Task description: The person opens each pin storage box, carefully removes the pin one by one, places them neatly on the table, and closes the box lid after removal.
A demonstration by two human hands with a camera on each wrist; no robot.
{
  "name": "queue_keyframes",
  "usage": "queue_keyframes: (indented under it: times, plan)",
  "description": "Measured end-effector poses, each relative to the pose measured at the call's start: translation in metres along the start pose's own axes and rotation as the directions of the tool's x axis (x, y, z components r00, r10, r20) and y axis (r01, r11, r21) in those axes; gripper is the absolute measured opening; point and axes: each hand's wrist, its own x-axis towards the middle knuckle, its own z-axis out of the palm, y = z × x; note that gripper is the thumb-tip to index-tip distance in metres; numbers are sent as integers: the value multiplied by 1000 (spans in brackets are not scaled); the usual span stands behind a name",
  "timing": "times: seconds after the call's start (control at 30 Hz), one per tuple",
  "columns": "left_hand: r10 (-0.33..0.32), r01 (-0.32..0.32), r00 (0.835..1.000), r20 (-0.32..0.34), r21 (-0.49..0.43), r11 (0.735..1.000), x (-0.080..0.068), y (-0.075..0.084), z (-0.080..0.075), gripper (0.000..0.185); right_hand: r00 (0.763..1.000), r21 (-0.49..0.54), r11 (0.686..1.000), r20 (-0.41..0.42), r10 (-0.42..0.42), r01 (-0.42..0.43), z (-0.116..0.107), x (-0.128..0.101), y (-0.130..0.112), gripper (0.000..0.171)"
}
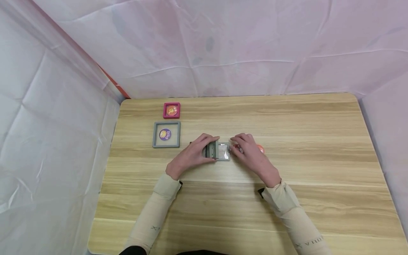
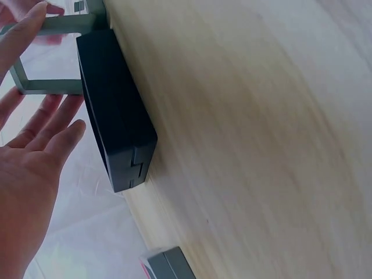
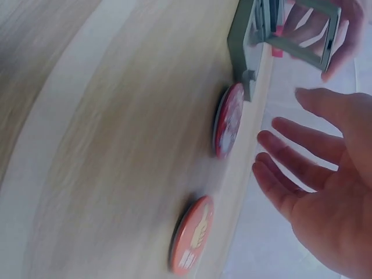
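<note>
My left hand [image 1: 194, 151] grips the raised half of a small hinged grey-green display frame [image 1: 224, 152], thumb on one edge and fingers on the opposite one. The frame's other half lies flat on the table with its clear window up. In the right wrist view the raised half [image 3: 325, 35] stands steeply above the base. My right hand [image 1: 251, 154], fingers slightly bent and holding nothing, hovers over a red-rimmed round badge [image 3: 229, 119] beside the frame. An orange round badge [image 3: 192, 238] lies a little further right, partly covered by that hand in the head view.
A black frame [image 2: 116, 110] sits by the left hand, mostly hidden from the head view. Further left lie a larger grey frame [image 1: 166, 146] holding a purple badge [image 1: 165, 134] and a magenta frame [image 1: 165, 111] holding an orange badge [image 1: 172, 110]. Pale cloth walls border the wooden table.
</note>
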Motion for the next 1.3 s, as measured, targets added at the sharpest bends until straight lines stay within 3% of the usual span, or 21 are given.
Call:
queue_keyframes:
  times: [0.2, 0.43, 0.67, 0.93, 1.17, 1.3]
  plan:
    - [-13, 13, 1000, -14, 0, 1000, 1, 1, 3, 87, 1000, 45, 999, -18, -20, 21, 3, 6, -13, 36]
    - [9, -10, 999, -44, -15, 1000, 3, 1, 6, 76, 996, 99, 992, -48, -73, 78, 11, 9, -25, 47]
    - [26, -26, 999, -40, 10, 1000, 6, 2, 9, 75, 995, 87, 992, -49, -85, 89, 13, 9, -28, 43]
    - [17, -15, 1000, -23, 109, 994, 9, 11, 11, 75, 998, 55, 998, -36, -41, 43, 9, 6, -23, 43]
    - [-14, 16, 1000, -10, 233, 972, 12, 18, 16, 76, 995, -9, 999, -93, -45, 44, 11, 2, -17, 42]
    - [-28, 30, 1000, -12, 278, 960, 15, 22, 19, 76, 996, -32, 999, -80, -28, 26, 12, 1, -12, 42]
